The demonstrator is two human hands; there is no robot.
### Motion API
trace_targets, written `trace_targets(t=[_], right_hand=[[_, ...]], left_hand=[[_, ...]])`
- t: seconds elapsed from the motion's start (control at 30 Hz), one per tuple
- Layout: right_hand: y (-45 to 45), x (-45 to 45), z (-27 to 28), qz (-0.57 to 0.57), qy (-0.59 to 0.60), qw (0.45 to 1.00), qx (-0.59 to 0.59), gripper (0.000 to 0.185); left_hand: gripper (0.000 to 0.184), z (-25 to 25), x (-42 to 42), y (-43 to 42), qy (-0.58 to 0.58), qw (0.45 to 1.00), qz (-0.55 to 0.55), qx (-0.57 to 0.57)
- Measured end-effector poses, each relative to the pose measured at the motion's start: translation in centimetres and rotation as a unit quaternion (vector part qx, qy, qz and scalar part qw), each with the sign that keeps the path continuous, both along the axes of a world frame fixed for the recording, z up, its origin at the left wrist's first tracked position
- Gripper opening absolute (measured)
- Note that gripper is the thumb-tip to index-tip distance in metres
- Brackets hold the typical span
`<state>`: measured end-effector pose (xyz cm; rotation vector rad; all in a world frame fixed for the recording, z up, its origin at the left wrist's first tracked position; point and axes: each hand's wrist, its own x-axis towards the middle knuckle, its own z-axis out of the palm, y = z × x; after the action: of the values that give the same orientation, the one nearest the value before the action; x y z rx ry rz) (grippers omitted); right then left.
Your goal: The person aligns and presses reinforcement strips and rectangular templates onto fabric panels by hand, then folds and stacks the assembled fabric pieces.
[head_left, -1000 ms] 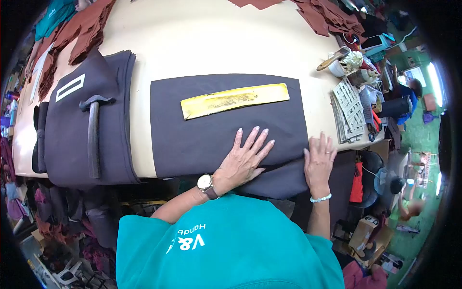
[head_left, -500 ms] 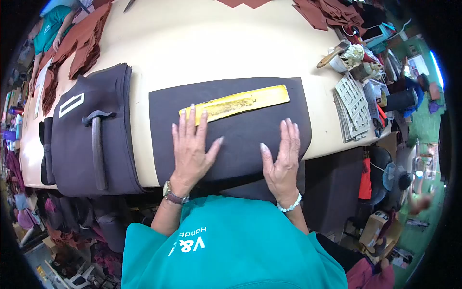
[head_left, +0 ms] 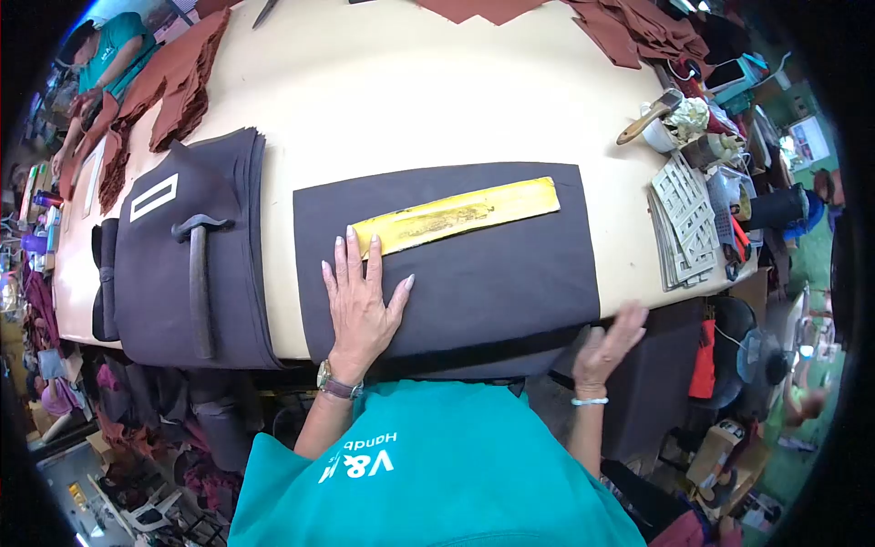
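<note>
My left hand (head_left: 360,305) lies flat with its fingers spread on a dark brown leather-like sheet (head_left: 510,273). Its fingertips touch the left end of a worn yellow strip (head_left: 465,214), which lies slantwise across the sheet. Off the sheet's right front corner, by the table's front edge, my right hand (head_left: 609,351) is open and a little blurred. Nothing shows in it. Left of the sheet, a hammer (head_left: 200,292) rests on a stack of dark sheets (head_left: 150,301), with a pale rectangular frame (head_left: 153,198) above it.
Pale cut-out templates (head_left: 684,223) are piled at the table's right side. Behind them, a wooden-handled brush (head_left: 649,116) lies across a white tub (head_left: 658,137). Reddish-brown pieces (head_left: 187,77) lie at the back left, near a co-worker (head_left: 118,55) in a teal shirt.
My right hand has moved off the sheet, to the right and toward the table's front edge. My left hand stays flat by the yellow strip. The whole view has shifted slightly.
</note>
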<state>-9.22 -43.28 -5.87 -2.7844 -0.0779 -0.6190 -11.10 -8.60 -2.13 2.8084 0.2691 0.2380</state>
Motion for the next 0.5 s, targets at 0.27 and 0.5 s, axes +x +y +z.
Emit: trace_targets(t=[0.27, 0.5], right_hand=[[9.0, 8.0, 8.3, 0.081, -0.077, 0.947, 0.303, 0.034], [11.6, 12.7, 4.7, 0.066, 0.049, 0.973, 0.217, 0.037]], left_hand=[[0.072, 0.8, 0.3, 0.4, -0.018, 0.999, 0.032, 0.022], [0.059, 1.6, 0.9, 1.8, -0.073, 0.994, 0.072, 0.031]])
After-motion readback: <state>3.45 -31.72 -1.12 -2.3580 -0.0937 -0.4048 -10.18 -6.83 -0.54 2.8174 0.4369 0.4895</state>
